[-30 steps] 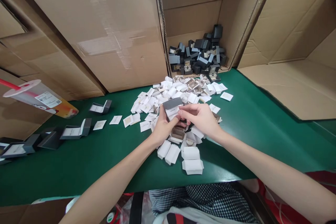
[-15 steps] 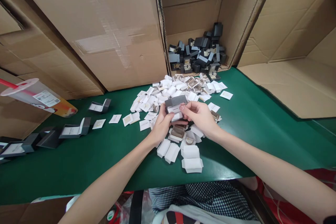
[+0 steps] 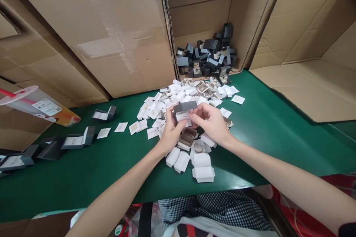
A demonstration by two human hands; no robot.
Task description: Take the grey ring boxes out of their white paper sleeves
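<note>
The small dark box (image 3: 187, 106) sits raised in both hands above the worktop (image 3: 244, 148), its lid standing open; its lower part is hidden behind fingers, and the print on its white insert (image 3: 182, 115) is too small to read. The left hand (image 3: 171, 132) clamps the box's left side, thumb over the insert's lower edge. The right hand (image 3: 210, 121) pinches its right side; its curled farther fingers are hard to make out. The right forefinger is up by the lid's end; a second ago it lay lower, beside the insert. Beneath, the hands partly cover heaped white pieces (image 3: 178, 90). Farther off, the drink cup (image 3: 46, 107) is cut off at left.
</note>
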